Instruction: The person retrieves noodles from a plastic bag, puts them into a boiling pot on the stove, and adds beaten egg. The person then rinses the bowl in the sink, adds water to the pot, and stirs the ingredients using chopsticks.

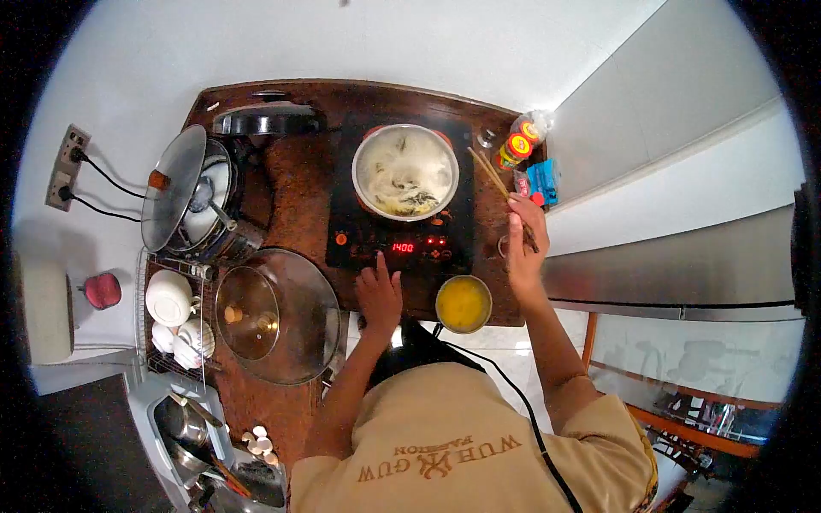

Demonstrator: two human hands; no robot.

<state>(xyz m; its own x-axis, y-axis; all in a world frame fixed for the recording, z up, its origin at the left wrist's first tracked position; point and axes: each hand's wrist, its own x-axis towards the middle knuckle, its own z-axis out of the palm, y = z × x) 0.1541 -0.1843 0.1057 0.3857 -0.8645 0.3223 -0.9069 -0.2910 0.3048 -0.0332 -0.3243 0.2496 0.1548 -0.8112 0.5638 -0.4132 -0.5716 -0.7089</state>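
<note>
My left hand has its fingers apart, the index fingertip at the control panel of a black induction cooker whose red display reads 1400. A round pot stands on the cooker, holding pale, foamy liquid with dark pieces in it. Closed around a pair of wooden chopsticks, my right hand is raised to the right of the cooker, the tips pointing up and left. Below the cooker, at the counter's front edge, stands a small bowl of yellow liquid that looks like beaten egg.
At left are a rice cooker with a glass lid, a pan with a glass lid, and a rack of white bowls. Eggshells lie near the sink. Seasoning jars stand back right.
</note>
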